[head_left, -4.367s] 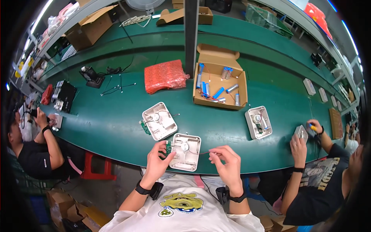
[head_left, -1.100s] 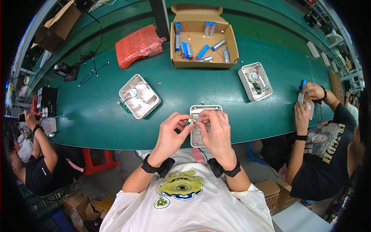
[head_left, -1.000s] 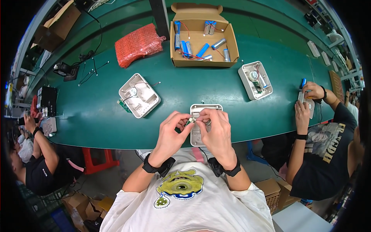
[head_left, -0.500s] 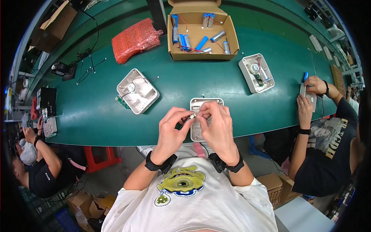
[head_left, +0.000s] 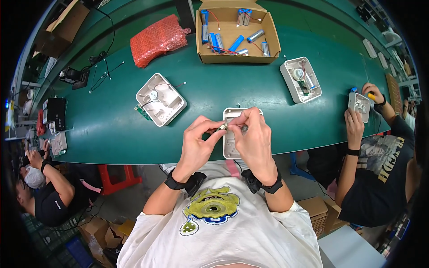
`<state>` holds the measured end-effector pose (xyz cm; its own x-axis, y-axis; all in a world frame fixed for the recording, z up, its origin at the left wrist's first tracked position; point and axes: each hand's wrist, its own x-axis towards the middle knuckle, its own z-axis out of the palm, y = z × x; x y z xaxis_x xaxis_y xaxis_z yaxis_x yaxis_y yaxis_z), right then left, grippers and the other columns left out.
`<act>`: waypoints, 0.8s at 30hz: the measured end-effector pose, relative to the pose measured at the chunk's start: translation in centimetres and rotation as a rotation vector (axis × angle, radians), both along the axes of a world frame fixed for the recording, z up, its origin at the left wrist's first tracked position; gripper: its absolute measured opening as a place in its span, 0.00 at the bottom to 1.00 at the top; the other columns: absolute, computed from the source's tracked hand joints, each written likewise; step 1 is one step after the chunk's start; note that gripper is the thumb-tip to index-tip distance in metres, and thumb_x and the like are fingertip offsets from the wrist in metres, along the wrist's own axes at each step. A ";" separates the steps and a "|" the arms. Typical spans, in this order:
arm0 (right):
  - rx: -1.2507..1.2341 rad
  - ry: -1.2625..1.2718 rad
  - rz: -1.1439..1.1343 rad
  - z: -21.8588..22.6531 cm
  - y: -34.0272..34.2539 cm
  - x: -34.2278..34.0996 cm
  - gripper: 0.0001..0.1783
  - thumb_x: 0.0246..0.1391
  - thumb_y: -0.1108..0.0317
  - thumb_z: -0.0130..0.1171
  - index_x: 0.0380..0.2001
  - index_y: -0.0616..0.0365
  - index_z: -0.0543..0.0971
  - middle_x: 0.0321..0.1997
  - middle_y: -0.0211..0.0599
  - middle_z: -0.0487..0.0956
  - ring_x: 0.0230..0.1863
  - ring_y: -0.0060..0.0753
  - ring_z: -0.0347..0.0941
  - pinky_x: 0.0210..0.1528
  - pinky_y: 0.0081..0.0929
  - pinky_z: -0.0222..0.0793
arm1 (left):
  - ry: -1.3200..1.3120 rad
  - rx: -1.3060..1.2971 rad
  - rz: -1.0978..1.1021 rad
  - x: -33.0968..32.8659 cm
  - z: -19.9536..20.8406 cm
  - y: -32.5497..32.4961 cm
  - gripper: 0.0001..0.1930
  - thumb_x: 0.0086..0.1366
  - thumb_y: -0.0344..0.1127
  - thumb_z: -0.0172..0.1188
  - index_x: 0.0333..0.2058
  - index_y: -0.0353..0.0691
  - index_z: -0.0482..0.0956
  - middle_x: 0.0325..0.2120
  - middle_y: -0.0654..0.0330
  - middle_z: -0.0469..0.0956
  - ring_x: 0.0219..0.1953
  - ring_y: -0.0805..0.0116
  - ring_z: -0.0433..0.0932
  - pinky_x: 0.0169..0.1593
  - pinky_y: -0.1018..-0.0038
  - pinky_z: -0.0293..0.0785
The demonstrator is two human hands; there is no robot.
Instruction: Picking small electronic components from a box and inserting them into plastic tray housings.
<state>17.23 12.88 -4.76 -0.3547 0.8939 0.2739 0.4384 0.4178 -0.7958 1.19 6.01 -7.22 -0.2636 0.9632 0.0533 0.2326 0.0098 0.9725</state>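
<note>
Over a white plastic housing (head_left: 230, 149) at the table's front edge, my two hands meet fingertip to fingertip. My left hand (head_left: 196, 142) is closed in a pinch on a small circuit board (head_left: 218, 130), mostly covered by the fingers, with a white connector (head_left: 224, 127) on it. Thumb and finger of my right hand (head_left: 255, 145) press together right beside that connector; what they grip is too small and hidden to name. The housing lies open side up beneath, partly covered by my right hand.
A white housing (head_left: 180, 107) with a speaker and a loose board lies to the left, another housing (head_left: 288, 85) to the right. Behind stand a cardboard box (head_left: 239, 58) of blue batteries and a red bubble-wrap bundle (head_left: 158, 40). Co-workers sit at both sides.
My hands stay together at the connector, with only slight finger movement. The view has shifted a little. At the right, the co-worker has turned a housing and now holds a yellow-orange tool.
</note>
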 end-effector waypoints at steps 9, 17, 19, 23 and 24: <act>0.253 -0.146 0.135 4.6 1.9 1.9 0.17 0.52 0.81 0.70 0.45 0.60 0.79 0.35 0.40 0.85 0.40 0.47 0.81 0.43 0.40 0.77 | -0.101 -0.028 -0.014 -0.7 -0.6 0.4 0.14 0.65 0.20 0.69 0.49 0.31 0.84 0.40 0.60 0.79 0.40 0.74 0.80 0.45 0.78 0.78; 0.412 -0.497 0.032 7.3 17.8 1.5 0.11 0.62 0.75 0.57 0.44 0.57 0.84 0.36 0.51 0.85 0.40 0.57 0.85 0.40 0.49 0.80 | -0.333 -0.030 -0.029 -0.7 -2.5 0.4 0.14 0.68 0.20 0.67 0.51 0.28 0.81 0.42 0.60 0.78 0.42 0.76 0.79 0.46 0.79 0.78; 0.374 -0.721 0.115 5.5 21.3 -0.2 0.12 0.59 0.74 0.59 0.44 0.52 0.86 0.35 0.53 0.85 0.41 0.57 0.85 0.42 0.52 0.80 | -0.311 -0.017 -0.057 -0.8 -3.2 0.2 0.13 0.69 0.20 0.66 0.51 0.27 0.80 0.44 0.61 0.78 0.43 0.76 0.79 0.47 0.79 0.77; 0.308 -0.821 0.227 2.3 25.1 -2.3 0.14 0.55 0.72 0.63 0.45 0.52 0.86 0.37 0.53 0.87 0.40 0.54 0.85 0.39 0.46 0.81 | -0.159 0.068 -0.043 -0.4 -4.4 -0.2 0.12 0.69 0.20 0.66 0.49 0.26 0.80 0.43 0.60 0.78 0.42 0.76 0.79 0.46 0.80 0.77; 0.252 -0.845 0.275 2.9 25.3 -2.4 0.14 0.55 0.71 0.64 0.45 0.55 0.86 0.37 0.50 0.88 0.39 0.48 0.87 0.36 0.40 0.82 | -0.189 0.053 -0.030 -0.3 -4.2 -0.3 0.11 0.69 0.20 0.66 0.48 0.26 0.80 0.43 0.60 0.78 0.42 0.76 0.79 0.46 0.79 0.77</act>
<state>14.83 38.16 -1.91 -0.7165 0.6976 0.0022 0.6917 0.7108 -0.1276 0.91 5.74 -11.46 -0.2454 0.9678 0.0566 0.0451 -0.0469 0.9979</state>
